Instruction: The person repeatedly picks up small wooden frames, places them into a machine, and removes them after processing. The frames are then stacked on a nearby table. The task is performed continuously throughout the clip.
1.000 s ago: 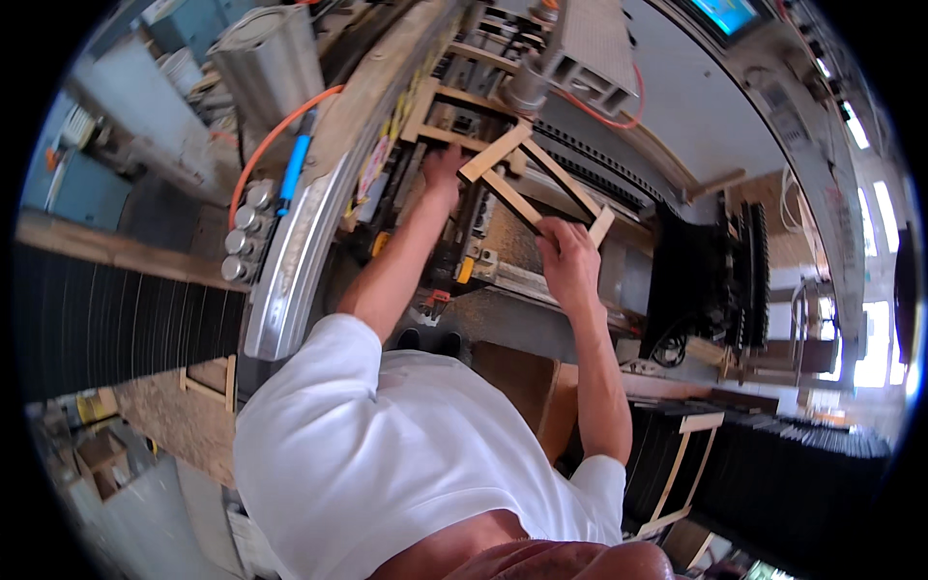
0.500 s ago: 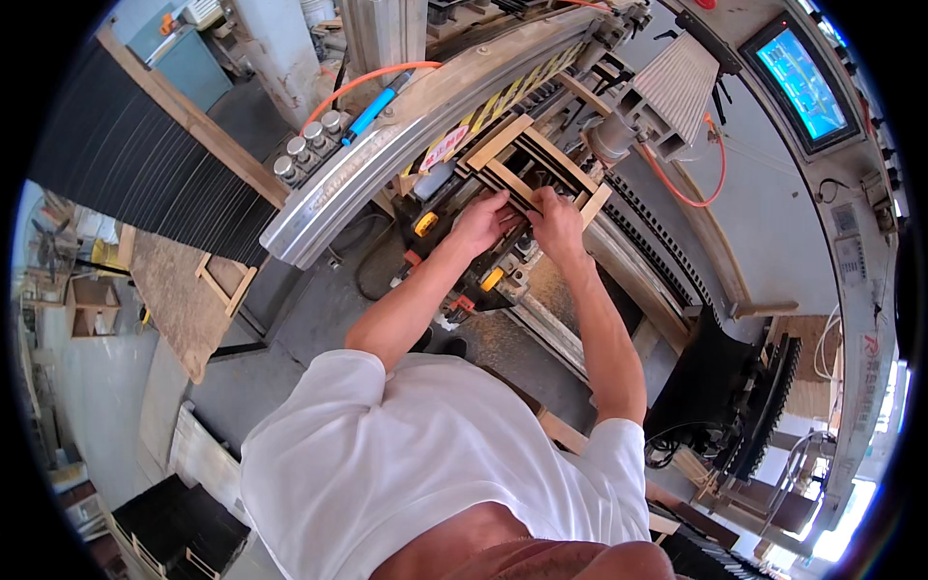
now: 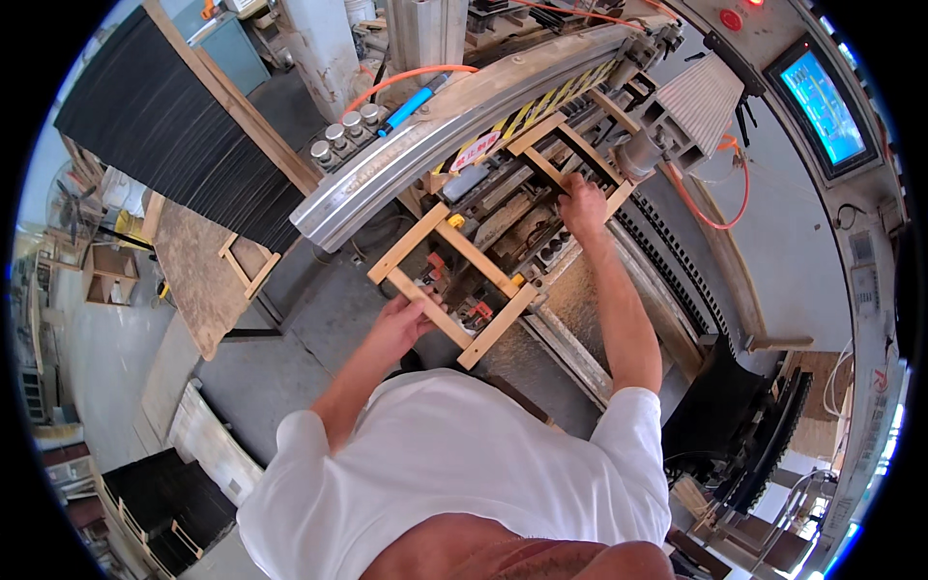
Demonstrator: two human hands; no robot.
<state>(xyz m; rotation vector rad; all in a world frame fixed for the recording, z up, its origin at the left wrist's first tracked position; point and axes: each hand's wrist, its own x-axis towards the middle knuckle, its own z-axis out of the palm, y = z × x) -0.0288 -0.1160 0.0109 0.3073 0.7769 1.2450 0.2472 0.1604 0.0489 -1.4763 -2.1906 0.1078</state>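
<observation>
My left hand (image 3: 401, 327), low and left of the machine, has its fingers wrapped round the near rail of a light wooden frame (image 3: 478, 256). This frame has two parallel rails joined to two longer end pieces, and it is held above the machine bed. Farther off, a second wooden frame (image 3: 537, 134) lies in the machine. My right hand (image 3: 585, 206) is closed at the near rail of that second frame, its fingertips pinched on the wood. Beneath the held frame, yellow and orange machine parts show through the gaps.
A curved metal beam (image 3: 387, 159) with a striped warning band crosses behind the frames. A blue marker-like tool (image 3: 413, 104) rests along it. At right are a ridged motor housing (image 3: 698, 97) and a lit screen (image 3: 822, 108). Stacked black-edged pieces (image 3: 174, 116) stand left.
My hands have moved apart. The left hand has drawn one wooden frame out toward the near left, while the right hand stays by the other frame in the machine.
</observation>
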